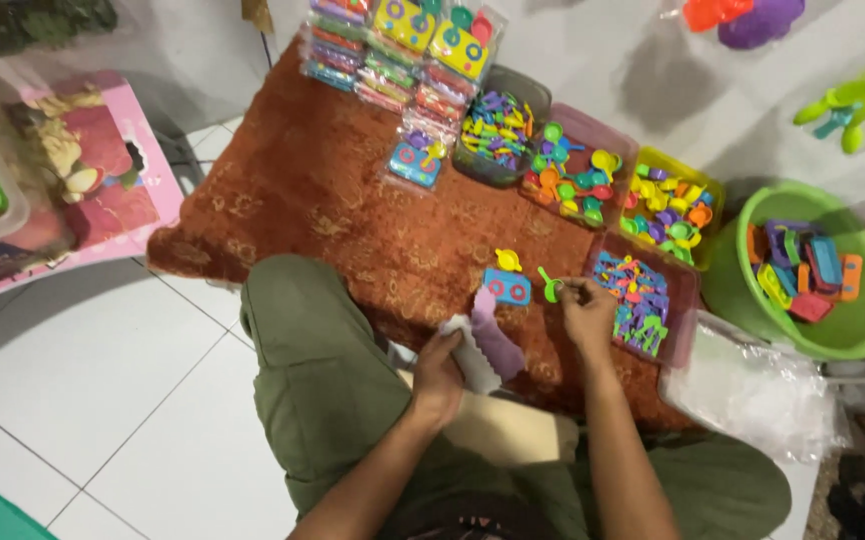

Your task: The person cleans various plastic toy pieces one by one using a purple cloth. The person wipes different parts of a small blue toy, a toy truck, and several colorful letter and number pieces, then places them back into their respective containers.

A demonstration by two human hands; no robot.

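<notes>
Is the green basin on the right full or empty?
Partly filled. The green basin holds a loose pile of colourful plastic toy pieces at its bottom, with bare green wall showing above them.

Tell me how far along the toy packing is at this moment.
Done: a stack of filled packs lies at the rug's far edge. In hand: the left hand holds a purple piece with a clear bag; the right hand pinches a green spoon. Left: four tubs, like the red tub, and a green basin hold many loose pieces.
</notes>
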